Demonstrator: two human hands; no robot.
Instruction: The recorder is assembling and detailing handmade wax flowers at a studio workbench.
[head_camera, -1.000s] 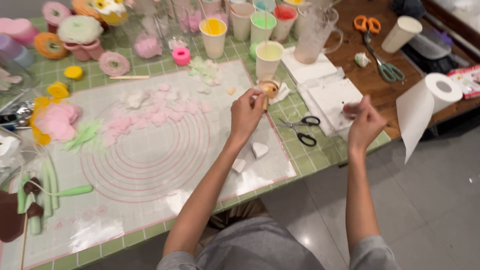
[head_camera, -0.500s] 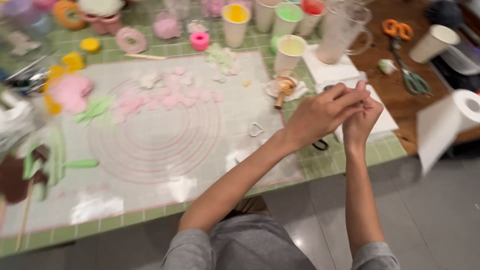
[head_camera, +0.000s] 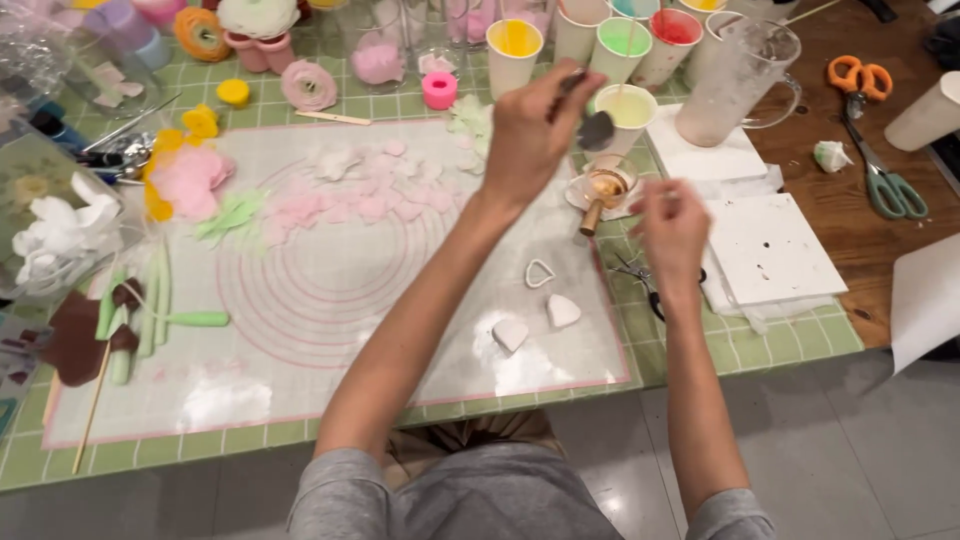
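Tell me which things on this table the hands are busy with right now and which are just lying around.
In use:
left hand holding a small dark tool
right hand
small glass dish

Lying about:
orange-handled scissors
clear jug
heart-shaped cutter

1. Only one view: the camera sits on my head, above and behind the near table edge.
2. It faces steeply down and forward across the green grid table (head_camera: 300, 445); my grey-sleeved arms enter from the bottom edge.
3. Range is close: the pink-ringed mat (head_camera: 330, 290) fills the middle.
4. Grey floor (head_camera: 860, 450) shows lower right. No second view to overlap.
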